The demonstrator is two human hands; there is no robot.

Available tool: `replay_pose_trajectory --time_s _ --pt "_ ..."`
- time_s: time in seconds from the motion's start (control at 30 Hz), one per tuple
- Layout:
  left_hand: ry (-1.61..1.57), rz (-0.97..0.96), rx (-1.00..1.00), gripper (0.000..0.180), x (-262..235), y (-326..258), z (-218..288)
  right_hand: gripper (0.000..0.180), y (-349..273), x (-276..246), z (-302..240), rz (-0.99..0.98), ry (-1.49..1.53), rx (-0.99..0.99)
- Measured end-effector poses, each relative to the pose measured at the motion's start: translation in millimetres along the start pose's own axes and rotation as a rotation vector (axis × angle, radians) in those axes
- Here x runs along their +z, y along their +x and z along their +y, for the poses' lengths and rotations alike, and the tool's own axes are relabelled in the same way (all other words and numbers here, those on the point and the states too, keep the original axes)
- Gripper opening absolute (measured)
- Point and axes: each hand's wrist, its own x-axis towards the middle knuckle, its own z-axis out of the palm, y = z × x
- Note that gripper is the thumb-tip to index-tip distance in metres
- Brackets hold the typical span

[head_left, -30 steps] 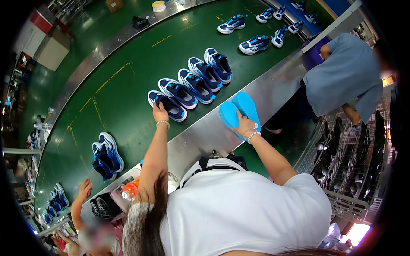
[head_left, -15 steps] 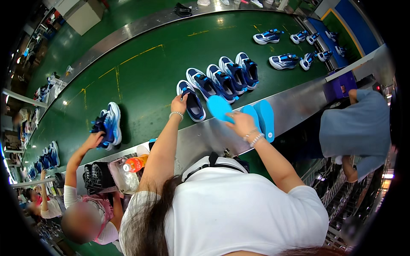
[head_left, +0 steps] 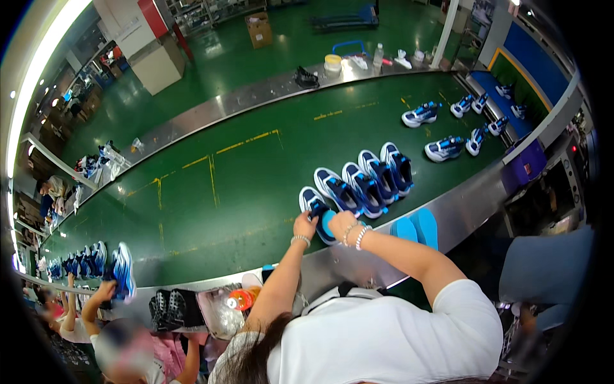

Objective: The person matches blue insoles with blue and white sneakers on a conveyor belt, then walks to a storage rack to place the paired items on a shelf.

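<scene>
A navy-and-white sneaker [head_left: 309,196] stands at the near end of a row on the green belt. My left hand [head_left: 306,226] is closed on the edge of its opening. In my right hand [head_left: 343,225] is a bright blue insole [head_left: 328,221], held over and partly in that opening; how deep it sits is hidden by my fingers. Several matching sneakers [head_left: 364,185] stand close by to the right, toes pointing away. Two more blue insoles [head_left: 425,226] lie on the metal ledge right of my right forearm.
At left, a co-worker's hand [head_left: 105,291] holds another sneaker [head_left: 123,269]. Black shoes [head_left: 171,308] and a tray with an orange bottle [head_left: 240,299] sit left of my left arm. More sneakers [head_left: 444,148] stand toward the belt's right end, near a purple bin [head_left: 527,166].
My right hand has brought the blue insole from beside the sneaker to its opening. My left hand stays on the same sneaker. The view has shifted, and the co-worker's sneaker has moved left.
</scene>
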Motion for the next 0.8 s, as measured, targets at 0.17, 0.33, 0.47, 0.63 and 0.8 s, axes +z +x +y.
replay_pose_trajectory --time_s 0.17,0.33,0.47,0.63,0.8 --pt "-0.050 -0.011 -0.008 0.023 6 3 5 0.013 28 46 -2 0.027 -0.039 0.006" --pt "-0.174 -0.004 -0.059 0.026 5 -6 -9 0.017 63 93 -29 0.131 0.319 0.368" --pt "-0.185 -0.017 -0.022 0.026 3 -7 -15 0.023 78 92 -25 0.183 0.724 0.626" --pt "-0.101 -0.104 -0.096 0.027 -5 -7 1 0.027 128 183 -11 0.277 0.862 0.532" --pt "-0.137 -0.017 -0.116 0.026 -5 -14 9 0.032 119 170 -17 -0.042 0.527 0.364"
